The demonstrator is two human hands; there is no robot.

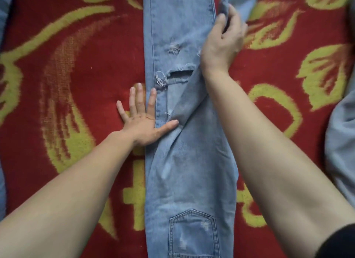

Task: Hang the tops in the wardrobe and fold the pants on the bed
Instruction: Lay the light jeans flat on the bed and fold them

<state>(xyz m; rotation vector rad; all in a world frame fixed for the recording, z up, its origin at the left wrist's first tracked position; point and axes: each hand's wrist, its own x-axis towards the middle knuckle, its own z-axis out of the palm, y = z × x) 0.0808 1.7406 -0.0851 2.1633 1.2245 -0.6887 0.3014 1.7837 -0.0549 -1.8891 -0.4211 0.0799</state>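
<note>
- One pair of light blue jeans (188, 161) is lying lengthwise down the middle of the bed's red blanket (76, 65), which is patterned in yellow-green.
- Left hand (142, 123) is pressing flat with fingers spread at the jeans' left edge, its thumb lying on the denim.
- Right hand (222, 41) is gripping a bunched fold of leg fabric at the jeans' upper right side.
- Ripped knee hole (180, 74) is gaping between the two hands; a stitched back pocket (194, 234) is showing at the jeans' near end.
- Pale blue cloth (342, 142) is lying right of the jeans, well apart.
</note>
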